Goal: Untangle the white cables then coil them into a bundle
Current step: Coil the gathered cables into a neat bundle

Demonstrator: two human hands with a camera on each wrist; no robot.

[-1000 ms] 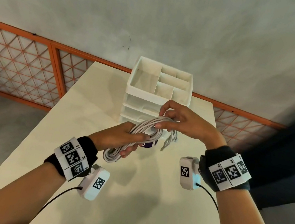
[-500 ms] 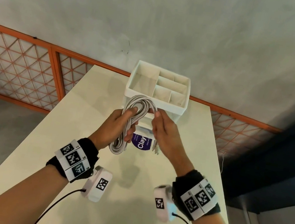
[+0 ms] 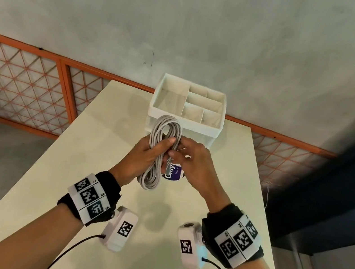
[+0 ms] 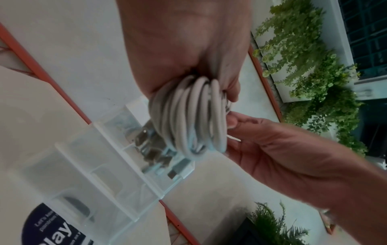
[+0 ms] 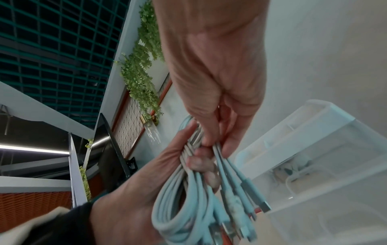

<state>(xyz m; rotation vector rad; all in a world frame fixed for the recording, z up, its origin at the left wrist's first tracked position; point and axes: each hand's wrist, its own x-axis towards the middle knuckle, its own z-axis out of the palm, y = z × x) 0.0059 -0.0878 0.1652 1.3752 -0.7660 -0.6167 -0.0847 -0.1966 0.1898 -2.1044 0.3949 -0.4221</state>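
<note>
The white cables (image 3: 161,152) are wound into one long coil, held upright above the table. My left hand (image 3: 144,154) grips the coil round its middle, fingers wrapped over the strands (image 4: 194,116). My right hand (image 3: 187,159) pinches the loose ends beside the coil (image 5: 199,159), just right of the left hand. Several metal plugs (image 5: 240,208) hang from those ends below the fingers. The coil's upper loop stands in front of the white organiser.
A white organiser (image 3: 220,123) with open compartments on top stands at the table's far end, right behind the coil. A round tub with a purple label (image 3: 173,172) sits under the hands. The cream table (image 3: 85,165) ends at both sides; an orange lattice fence (image 3: 14,86) runs behind.
The coil turned from lying across the hands to standing upright. My right hand came down and in from above the coil to its right side, now pinching the cable ends.
</note>
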